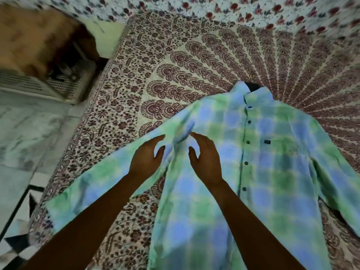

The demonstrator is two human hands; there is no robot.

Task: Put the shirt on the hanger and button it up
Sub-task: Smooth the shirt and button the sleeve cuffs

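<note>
Fingers point(159, 138) of the left hand point(145, 158) are curling loosely open, gripping nothing, as are the right hand's point(204, 158). Both are hovering at the armpit of the soft, light checked shirt point(263, 162), lying buttoned at frame centre-right on a printed bedspread point(175, 65); shoulders probably offer the best hold.

The hanger point(253, 86) shows only as a dark bit at the collar; the shirt point(253, 162) hides the rest. The shirt's hem runs off the near edge, its right sleeve off the right edge. Far left, a brown shape point(39, 39) and a white slatted box point(39, 84) are too blurred to identify.
</note>
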